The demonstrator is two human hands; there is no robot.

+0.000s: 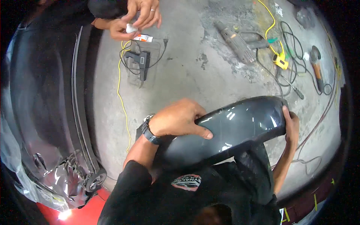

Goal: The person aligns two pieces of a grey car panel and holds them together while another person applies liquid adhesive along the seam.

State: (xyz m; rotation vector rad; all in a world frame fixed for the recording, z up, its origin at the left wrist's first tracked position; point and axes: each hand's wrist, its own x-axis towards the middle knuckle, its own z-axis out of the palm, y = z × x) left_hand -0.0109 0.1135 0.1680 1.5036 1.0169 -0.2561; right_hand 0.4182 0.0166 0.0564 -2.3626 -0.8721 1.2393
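I hold a long, curved, glossy dark grey plastic panel [240,125] across my body. My left hand [187,120] grips it near its middle-left, thumb resting on the top face and the other fingers over the far edge. At its right end my right hand [291,123] is closed on the rim, thumb along the outer edge. A dark watch [150,133] is on my left wrist. The panel's left end is partly hidden by my left arm.
A co-worker's hands [135,20] hold a small white item above a black handheld tool [138,60]. A grey heat gun [236,45], yellow tool [281,60], orange-handled tool [318,73] and cables lie on the concrete floor [195,75]. A dark car body [41,112] borders the left.
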